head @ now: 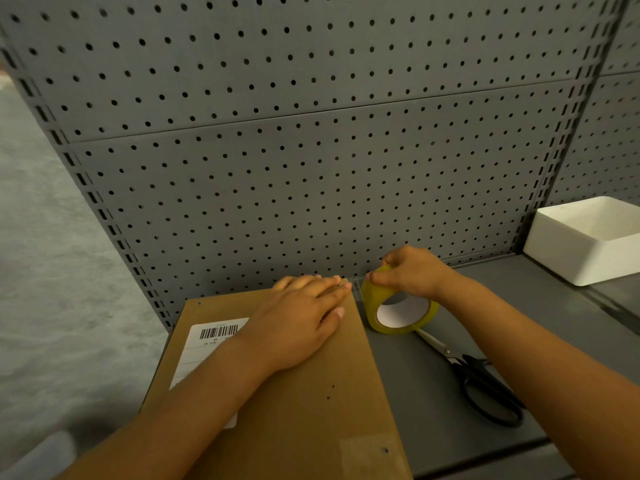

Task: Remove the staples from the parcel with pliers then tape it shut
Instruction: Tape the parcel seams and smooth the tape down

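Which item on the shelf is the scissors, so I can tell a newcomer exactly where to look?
Start from the brown cardboard parcel on the grey shelf, then look just past its right edge to the yellowish tape roll held by the right hand. The scissors lie flat on the shelf right behind that roll, towards the viewer. They alone have black loop handles and pale metal blades.

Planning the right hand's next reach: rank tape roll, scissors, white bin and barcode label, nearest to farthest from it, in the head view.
1. Tape roll, held in the right hand.
2. Scissors, nearer the camera.
3. Barcode label, left, and white bin, right: too close to call.
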Motion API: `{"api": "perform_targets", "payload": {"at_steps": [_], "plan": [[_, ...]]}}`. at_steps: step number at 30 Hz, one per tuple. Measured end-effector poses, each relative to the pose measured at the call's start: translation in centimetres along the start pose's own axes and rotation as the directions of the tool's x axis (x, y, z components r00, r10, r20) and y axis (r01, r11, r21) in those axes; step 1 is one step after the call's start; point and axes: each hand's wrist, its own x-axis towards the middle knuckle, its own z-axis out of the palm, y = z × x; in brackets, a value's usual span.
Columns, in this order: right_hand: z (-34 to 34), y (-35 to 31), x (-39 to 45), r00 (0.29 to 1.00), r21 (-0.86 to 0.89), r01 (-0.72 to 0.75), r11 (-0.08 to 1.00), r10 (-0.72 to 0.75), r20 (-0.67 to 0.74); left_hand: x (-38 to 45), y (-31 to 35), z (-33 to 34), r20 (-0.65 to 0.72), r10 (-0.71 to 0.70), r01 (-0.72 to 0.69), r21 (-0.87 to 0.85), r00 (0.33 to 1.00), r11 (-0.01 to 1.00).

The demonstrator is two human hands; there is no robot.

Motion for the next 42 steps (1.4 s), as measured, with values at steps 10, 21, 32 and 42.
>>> {"api": "perform_targets", "payload": {"at_steps": [10, 21, 32, 42], "plan": [[0.1, 0.1, -0.1, 1.000, 0.011, -0.011, 1.000, 0.011, -0.009, 0.2, 0.0, -0.3, 0.011, 0.086, -0.084, -0.135, 0.996, 0.987], [0.4, 0.1, -0.1, 1.000, 0.018, -0.014, 1.000, 0.015, -0.028, 0.4, 0.2, -0.4, 0.094, 0.033, -0.005, -0.286, 0.995, 0.958], [0.4, 0.4, 0.0, 0.999, 0.000, 0.005, 1.000, -0.005, -0.038, -0.1, -0.1, -0.5, -0.047, 0.123, -0.129, -0.173, 0.991, 0.976], [-0.9, 2.6, -2.0, 0.998, 0.459, -0.056, 0.887, 0.036, 0.052, 0.9, 0.3, 0.1, -0.177, -0.008, -0.042, -0.280, 0.984, 0.959]]}}
